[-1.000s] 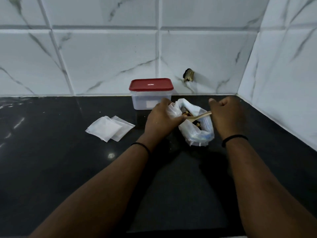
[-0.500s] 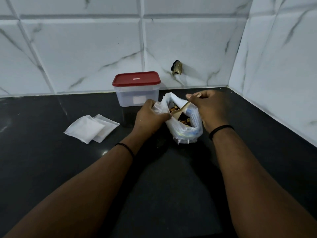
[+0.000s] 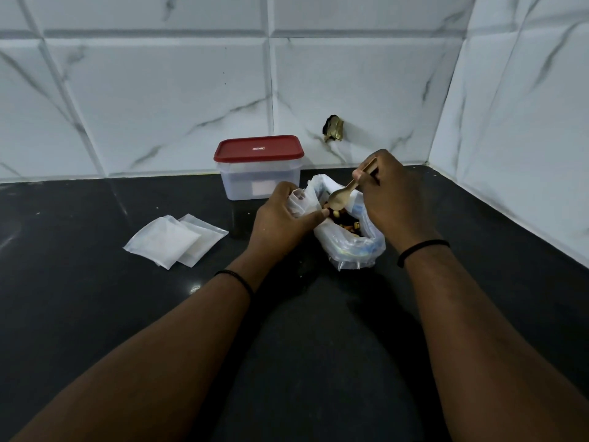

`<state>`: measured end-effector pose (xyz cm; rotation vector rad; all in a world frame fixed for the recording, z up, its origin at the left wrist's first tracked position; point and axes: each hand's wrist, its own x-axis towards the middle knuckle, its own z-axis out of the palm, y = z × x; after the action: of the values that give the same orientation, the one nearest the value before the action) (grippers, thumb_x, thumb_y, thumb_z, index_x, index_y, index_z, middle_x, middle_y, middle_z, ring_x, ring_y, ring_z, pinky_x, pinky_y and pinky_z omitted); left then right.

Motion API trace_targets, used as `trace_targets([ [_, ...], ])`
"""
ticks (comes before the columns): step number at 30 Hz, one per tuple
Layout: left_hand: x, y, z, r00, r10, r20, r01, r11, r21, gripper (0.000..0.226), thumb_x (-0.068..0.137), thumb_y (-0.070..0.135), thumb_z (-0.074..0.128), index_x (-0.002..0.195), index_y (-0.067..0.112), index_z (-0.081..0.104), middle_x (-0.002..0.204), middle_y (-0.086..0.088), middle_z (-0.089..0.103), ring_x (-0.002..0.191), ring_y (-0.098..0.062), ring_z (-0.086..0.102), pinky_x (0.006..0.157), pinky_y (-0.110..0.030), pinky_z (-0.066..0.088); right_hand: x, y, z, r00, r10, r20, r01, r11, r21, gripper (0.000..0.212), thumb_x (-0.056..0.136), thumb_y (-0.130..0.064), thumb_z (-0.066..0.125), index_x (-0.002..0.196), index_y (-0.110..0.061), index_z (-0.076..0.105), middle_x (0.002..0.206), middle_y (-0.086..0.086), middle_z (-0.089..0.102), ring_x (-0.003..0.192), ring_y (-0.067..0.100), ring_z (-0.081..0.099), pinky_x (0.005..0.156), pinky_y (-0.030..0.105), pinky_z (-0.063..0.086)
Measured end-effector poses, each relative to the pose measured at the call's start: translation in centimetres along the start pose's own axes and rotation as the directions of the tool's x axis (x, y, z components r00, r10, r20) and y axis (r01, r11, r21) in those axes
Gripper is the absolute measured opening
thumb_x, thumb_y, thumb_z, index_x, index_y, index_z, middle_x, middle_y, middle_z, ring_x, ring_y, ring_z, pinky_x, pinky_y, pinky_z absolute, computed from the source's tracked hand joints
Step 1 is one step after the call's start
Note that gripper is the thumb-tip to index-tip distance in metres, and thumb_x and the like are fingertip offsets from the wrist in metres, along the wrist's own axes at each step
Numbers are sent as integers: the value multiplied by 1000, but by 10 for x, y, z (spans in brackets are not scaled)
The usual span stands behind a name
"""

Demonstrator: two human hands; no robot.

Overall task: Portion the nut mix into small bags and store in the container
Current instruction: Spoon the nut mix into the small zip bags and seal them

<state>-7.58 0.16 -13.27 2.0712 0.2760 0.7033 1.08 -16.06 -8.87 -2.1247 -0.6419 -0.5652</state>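
1. Two flat small bags [image 3: 175,240] lie overlapped at the left of the black counter [image 3: 95,314], looking empty; by that, portioning has barely begun.
2. The container [image 3: 258,169] stands at the back against the tiles, red lid [image 3: 258,148] on, so nothing looks stored yet.
3. The left hand [image 3: 283,220] has its grip curled round a bunched piece of clear plastic at the rim of the nut mix bag [image 3: 350,247]; whether that is a small bag or the rim itself I cannot tell.
4. The right hand [image 3: 387,194] pinches a wooden spoon [image 3: 342,196], bowl resting at the nuts [image 3: 345,221] in the open bag.
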Motion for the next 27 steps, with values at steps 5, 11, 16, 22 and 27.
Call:
trace_targets([
  [5,1,-2,1,999,-40,29,40,999,2,47,77,34,82,114,24,54,107,4,63,86,-6,60,67,-16,43,-2,2,2,998,-62,21,62,998,-4,14,100,-28,57,100,-15,55,83,6,65,79,27,62,73,49,53],
  [11,1,-2,2,999,-39,31,39,999,-11,46,78,31,80,115,24,53,107,5,63,91,-8,61,68,-17,44,-2,6,4,996,40,76,-33,995,-98,17,100,-30,55,106,-15,55,96,9,67,88,30,62,77,43,53],
  [16,2,-3,3,997,-52,54,52,999,5,49,80,28,79,120,24,51,117,0,62,99,-13,61,69,-16,45,3,12,8,965,223,137,-221,975,-30,23,98,-31,57,107,-10,60,101,4,66,90,22,59,74,30,41],
  [22,2,-3,3,997,-33,66,32,999,9,45,81,24,78,117,24,52,115,0,62,91,-7,59,66,-13,40,-1,5,11,985,136,105,-119,981,-157,22,99,-32,55,111,-13,55,94,2,58,86,25,55,72,33,41],
  [27,2,-3,3,997,-33,69,34,999,-25,45,80,24,79,117,26,52,114,2,62,88,-5,59,62,-12,41,2,6,18,959,228,169,-236,971,29,16,94,-32,59,98,-16,60,94,3,71,83,20,69,77,34,54],
])
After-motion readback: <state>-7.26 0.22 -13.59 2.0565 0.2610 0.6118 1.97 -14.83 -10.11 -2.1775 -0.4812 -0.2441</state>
